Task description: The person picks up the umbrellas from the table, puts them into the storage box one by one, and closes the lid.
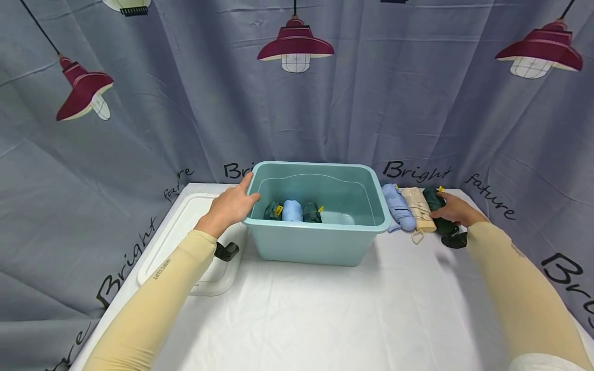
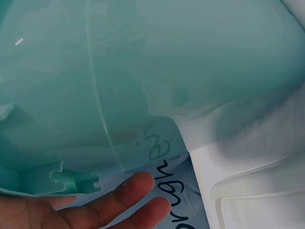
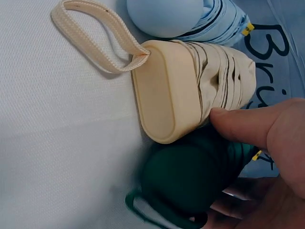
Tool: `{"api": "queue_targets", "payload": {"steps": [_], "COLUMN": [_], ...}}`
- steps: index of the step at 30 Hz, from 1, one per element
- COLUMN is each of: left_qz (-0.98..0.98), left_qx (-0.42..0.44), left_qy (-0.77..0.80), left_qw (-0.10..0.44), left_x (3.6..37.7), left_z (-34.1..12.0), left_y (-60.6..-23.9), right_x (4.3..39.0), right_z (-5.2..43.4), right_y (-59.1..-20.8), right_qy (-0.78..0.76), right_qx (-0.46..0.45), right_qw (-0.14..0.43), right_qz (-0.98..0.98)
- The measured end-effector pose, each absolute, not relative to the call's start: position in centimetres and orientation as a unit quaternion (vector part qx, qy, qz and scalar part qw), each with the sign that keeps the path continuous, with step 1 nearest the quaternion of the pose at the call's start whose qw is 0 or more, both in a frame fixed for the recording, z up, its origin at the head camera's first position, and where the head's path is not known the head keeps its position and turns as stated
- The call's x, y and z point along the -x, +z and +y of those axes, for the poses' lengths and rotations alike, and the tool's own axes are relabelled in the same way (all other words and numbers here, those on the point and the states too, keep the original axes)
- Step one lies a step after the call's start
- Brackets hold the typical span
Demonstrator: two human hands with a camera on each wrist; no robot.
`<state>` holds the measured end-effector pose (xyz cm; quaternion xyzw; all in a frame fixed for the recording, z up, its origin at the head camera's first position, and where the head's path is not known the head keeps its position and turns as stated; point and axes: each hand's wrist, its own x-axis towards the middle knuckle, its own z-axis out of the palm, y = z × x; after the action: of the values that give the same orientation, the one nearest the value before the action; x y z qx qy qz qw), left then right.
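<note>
green umbrella (image 3: 190,179) is held by curled right hand (image 1: 454,208) | left hand (image 1: 230,206), fingers straight, rests on tub (image 1: 320,242) | beige umbrella (image 3: 186,102) could be knocked: touching

Staged recording set: printed lamp backdrop (image 1: 297,103) behind cloth-covered table (image 1: 325,319).

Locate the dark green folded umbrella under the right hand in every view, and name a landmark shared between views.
Head: the dark green folded umbrella lies far right on the table, rightmost of three beside the teal plastic bin, under the right hand.
Left wrist: not in view.
Right wrist: bottom centre, the right hand's fingers curled round it.
Shared landmark: the beige folded umbrella lying against it.
</note>
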<state>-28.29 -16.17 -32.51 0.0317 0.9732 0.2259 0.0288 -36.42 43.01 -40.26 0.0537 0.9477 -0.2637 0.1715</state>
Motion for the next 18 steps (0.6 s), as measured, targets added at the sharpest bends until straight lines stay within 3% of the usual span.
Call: {"api": "queue_targets", "payload": {"steps": [18], "left_qz": [0.974], "left_qx": [-0.032], "left_qy": [0.222], "left_qw": [0.018], "left_x": [28.38], "left_z": [-16.16], "left_y": [-32.63], "right_x": [36.27], "right_z": [43.26], "right_y": [-40.96], "right_qy": [-0.291], "right_qx": [-0.074], "right_qw": [0.133], "right_qz": [0.944]}}
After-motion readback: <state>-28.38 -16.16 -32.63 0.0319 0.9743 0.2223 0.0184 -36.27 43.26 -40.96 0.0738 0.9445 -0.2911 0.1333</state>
